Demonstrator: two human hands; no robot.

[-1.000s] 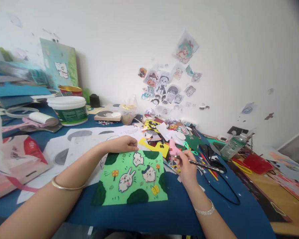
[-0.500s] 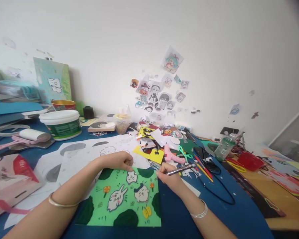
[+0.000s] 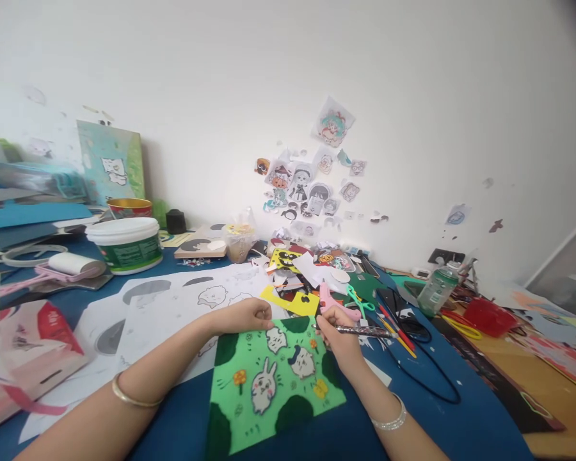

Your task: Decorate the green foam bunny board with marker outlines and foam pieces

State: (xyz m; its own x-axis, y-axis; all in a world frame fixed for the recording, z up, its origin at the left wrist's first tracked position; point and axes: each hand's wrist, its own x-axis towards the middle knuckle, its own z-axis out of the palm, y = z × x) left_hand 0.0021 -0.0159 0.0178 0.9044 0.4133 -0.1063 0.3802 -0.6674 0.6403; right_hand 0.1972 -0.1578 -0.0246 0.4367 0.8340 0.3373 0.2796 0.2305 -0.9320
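Hands steady a green foam sheet with cartoon animals point(image 3: 273, 390), lying askew on the blue-covered bench point(image 3: 441, 416).

Left hand point(image 3: 247, 317) curls its fingers onto the sheet's far edge, pinning it; right hand point(image 3: 338, 333) is closed round a dark patterned pen point(image 3: 365, 331), held level over the far right corner. The picture looks almost finished: three pale animals, dark bushes, small flowers and a yellow butterfly are in place, with little bare green left. The near corner approaches the bench edge. Open cloth lies to the right up to a black cable point(image 3: 432, 378); white printed papers point(image 3: 173, 307) crowd the left, and a pink glue gun point(image 3: 333, 299) sits just beyond.
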